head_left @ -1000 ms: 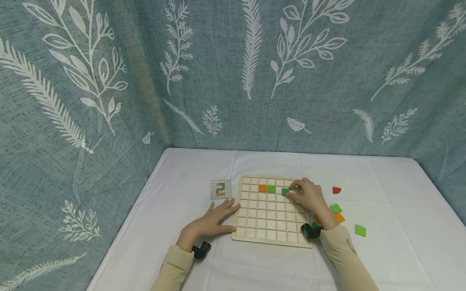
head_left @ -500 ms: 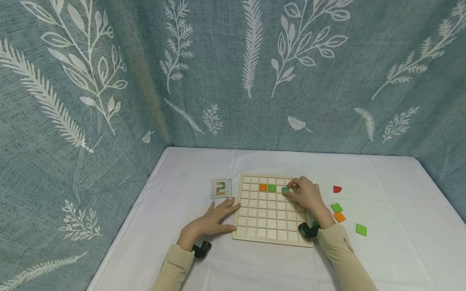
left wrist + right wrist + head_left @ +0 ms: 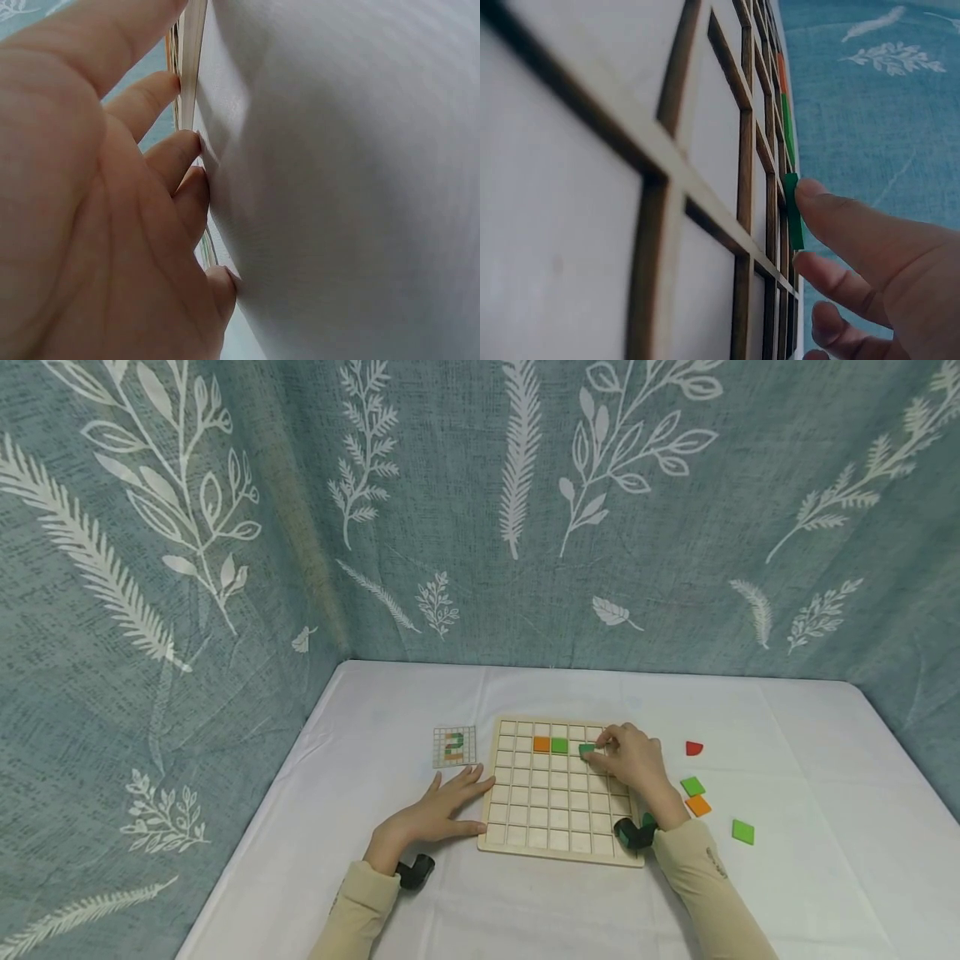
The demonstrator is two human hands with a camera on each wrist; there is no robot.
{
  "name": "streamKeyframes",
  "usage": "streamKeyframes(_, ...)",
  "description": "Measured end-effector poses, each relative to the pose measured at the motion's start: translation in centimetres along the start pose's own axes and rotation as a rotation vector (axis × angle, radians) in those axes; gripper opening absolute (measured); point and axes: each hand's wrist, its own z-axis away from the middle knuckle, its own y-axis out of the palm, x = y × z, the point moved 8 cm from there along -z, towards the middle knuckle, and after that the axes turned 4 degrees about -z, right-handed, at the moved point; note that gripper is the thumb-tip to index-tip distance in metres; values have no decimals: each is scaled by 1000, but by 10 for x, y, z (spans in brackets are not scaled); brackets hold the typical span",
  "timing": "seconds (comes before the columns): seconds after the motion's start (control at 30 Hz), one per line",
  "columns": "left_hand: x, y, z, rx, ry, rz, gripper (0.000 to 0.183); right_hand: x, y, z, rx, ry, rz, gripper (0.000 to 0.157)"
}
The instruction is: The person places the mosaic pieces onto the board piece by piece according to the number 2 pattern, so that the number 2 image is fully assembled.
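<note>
A pale wooden grid board (image 3: pixel 537 817) lies on the table, with an orange square tile (image 3: pixel 542 744) and a light green square tile (image 3: pixel 559 745) side by side in an upper row. My right hand (image 3: pixel 633 764) pinches a dark green tile (image 3: pixel 793 211) between thumb and finger, to the right of the light green one. In the right wrist view this tile stands at the grid's surface; whether it is seated in a cell I cannot tell. My left hand (image 3: pixel 442 814) lies with fingers spread, thumb and a fingertip touching the board's left edge.
A small pattern card (image 3: pixel 454 747) lies behind my left hand. Right of the board are a red quarter-round tile (image 3: pixel 694 748), light green tiles (image 3: pixel 743 832), and an orange tile (image 3: pixel 698 806). Another dark green tile (image 3: pixel 648 820) is partly hidden by my right wrist.
My right wrist has shifted slightly left, and an orange tile beside it has gone out of sight. The dark green tile stays pinched at nearly the same spot. My left hand stays put.
</note>
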Motion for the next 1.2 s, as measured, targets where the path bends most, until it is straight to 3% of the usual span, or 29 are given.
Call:
streamKeyframes(0.17, -4, -3, 3, -28, 41, 21, 72, 3, 1, -1, 4, -28, -23, 24)
streamKeyframes(0.63, 2, 0, 0, 30, -21, -32, 71, 7, 4, -5, 24, -96, -79, 17)
streamKeyframes(1.2, 1, 1, 1, 24, -33, -16, 70, 12, 6, -5, 35, -135, -98, 17)
